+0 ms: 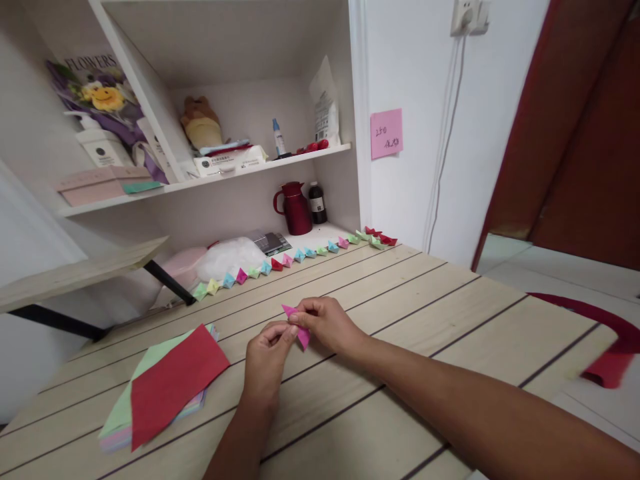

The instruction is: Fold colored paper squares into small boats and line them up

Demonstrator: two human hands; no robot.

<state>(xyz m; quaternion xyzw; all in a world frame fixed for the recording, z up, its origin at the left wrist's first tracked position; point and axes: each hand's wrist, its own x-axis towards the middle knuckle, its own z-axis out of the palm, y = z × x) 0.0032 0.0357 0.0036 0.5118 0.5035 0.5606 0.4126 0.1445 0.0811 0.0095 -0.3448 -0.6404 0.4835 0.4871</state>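
Both my hands meet over the middle of the wooden table, pinching a small folded piece of pink paper. My left hand grips its lower left side with fingertips closed. From the right, my right hand pinches the top of the paper. To the left lies a stack of coloured paper sheets with a red sheet on top. A row of several small folded paper shapes in mixed colours runs along the far edge of the table.
Behind the table stands a white shelf unit holding a red jug, a dark bottle, a plush toy and boxes. A pink sticky note is on the wall. A red strip lies at the right edge.
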